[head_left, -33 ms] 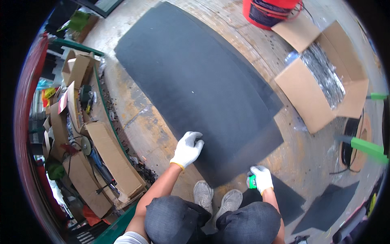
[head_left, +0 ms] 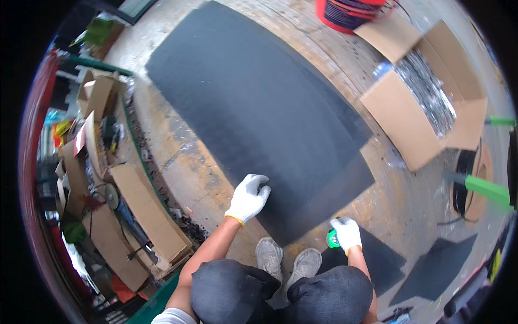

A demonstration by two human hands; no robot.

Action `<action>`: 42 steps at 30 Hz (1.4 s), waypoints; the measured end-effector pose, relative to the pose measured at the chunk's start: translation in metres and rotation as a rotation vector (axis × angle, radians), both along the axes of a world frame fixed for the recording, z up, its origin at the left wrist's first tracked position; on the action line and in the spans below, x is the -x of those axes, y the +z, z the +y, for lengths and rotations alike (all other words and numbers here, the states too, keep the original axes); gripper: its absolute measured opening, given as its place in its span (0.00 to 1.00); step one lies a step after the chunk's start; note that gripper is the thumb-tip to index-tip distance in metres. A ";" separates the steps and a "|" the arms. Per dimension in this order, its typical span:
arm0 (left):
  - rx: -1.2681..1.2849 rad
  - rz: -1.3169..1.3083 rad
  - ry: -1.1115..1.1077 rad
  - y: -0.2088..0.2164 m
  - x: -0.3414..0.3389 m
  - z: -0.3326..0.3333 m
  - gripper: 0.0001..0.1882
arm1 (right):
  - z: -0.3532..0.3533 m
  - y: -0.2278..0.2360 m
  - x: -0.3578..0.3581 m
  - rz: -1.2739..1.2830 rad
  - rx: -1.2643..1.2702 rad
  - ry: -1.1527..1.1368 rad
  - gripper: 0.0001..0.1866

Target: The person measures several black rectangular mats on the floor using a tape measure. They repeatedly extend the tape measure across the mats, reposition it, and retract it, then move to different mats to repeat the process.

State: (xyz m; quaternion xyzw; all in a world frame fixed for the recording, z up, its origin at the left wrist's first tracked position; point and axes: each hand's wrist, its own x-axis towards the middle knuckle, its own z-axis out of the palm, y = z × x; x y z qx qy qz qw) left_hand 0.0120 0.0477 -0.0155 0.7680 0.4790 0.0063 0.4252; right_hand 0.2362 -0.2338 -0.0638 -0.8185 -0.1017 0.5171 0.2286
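Observation:
A large dark grey sheet [head_left: 253, 108], with at least one more layer showing at its right edge, lies on the floor before my feet. My left hand [head_left: 248, 197], in a white glove with a yellow cuff, is at the sheet's near left edge; its fingers are bent, with a gap between thumb and forefinger, and nothing shows in them. By the near right corner, my gloved right hand [head_left: 347, 233] grips a green tape measure [head_left: 333, 238]. No drawn-out blade can be made out. Below that hand lies a smaller dark sheet [head_left: 375, 259].
An open cardboard box [head_left: 399, 116] holding shiny wrapped pieces stands at right, near a red bucket [head_left: 350, 13]. Another dark piece [head_left: 434, 270] lies at lower right. Cardboard [head_left: 151, 210], an angle grinder [head_left: 127, 216] and scraps crowd the left. My shoes [head_left: 305, 267] are close to the sheet.
The tape measure has turned slightly in my right hand, showing more of its green face. My left hand stays nearly in place. The whole view has shifted a little.

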 end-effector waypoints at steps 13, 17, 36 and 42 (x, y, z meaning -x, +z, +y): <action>0.914 -0.056 -0.495 0.025 -0.049 -0.064 0.19 | 0.063 0.078 0.026 0.262 -0.363 0.411 0.62; 0.951 -0.009 -0.425 0.020 -0.041 -0.072 0.18 | 0.056 0.072 0.037 0.277 -0.343 0.288 0.59; 0.591 -0.635 0.665 -0.015 0.029 0.116 0.12 | -0.118 0.072 -0.002 0.414 0.027 -0.024 0.15; 0.736 -0.321 0.382 -0.015 -0.031 0.024 0.14 | -0.070 0.040 0.025 0.457 -0.052 -0.130 0.15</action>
